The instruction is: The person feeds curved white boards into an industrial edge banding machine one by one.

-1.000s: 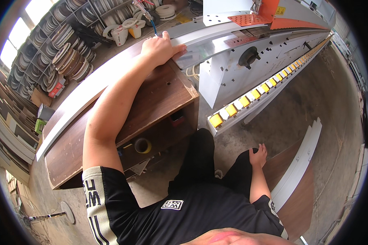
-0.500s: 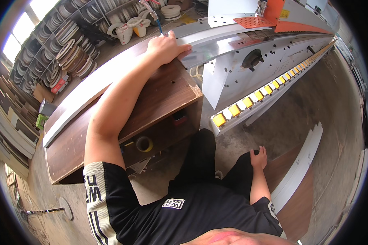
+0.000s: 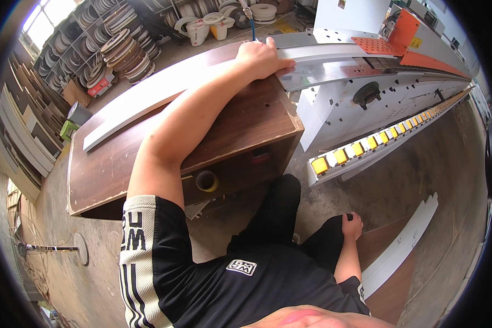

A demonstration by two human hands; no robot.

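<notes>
A long white board strip point(image 3: 164, 98) lies along the top of a brown wood-grain cabinet box point(image 3: 240, 126) and reaches right onto the metal bed point(image 3: 322, 76) of a machine. My left hand point(image 3: 259, 59) is closed over the strip near the box's right end, thumb pointing right; some fingers are hidden on the far side. My right hand point(image 3: 353, 225) rests on my right knee, fingers loosely laid over it, holding nothing.
Yellow rollers point(image 3: 358, 148) line the machine's lower rail. An orange guard point(image 3: 403, 33) stands on the bed. A roll of tape point(image 3: 206, 181) sits inside the box. White strips point(image 3: 402, 249) lean at the right. Edging rolls point(image 3: 128, 54) fill the back left.
The view has turned, shifting the scene to the right. The white strip has slid a little rightward along the box with my left hand on it. My right hand stays on my knee.
</notes>
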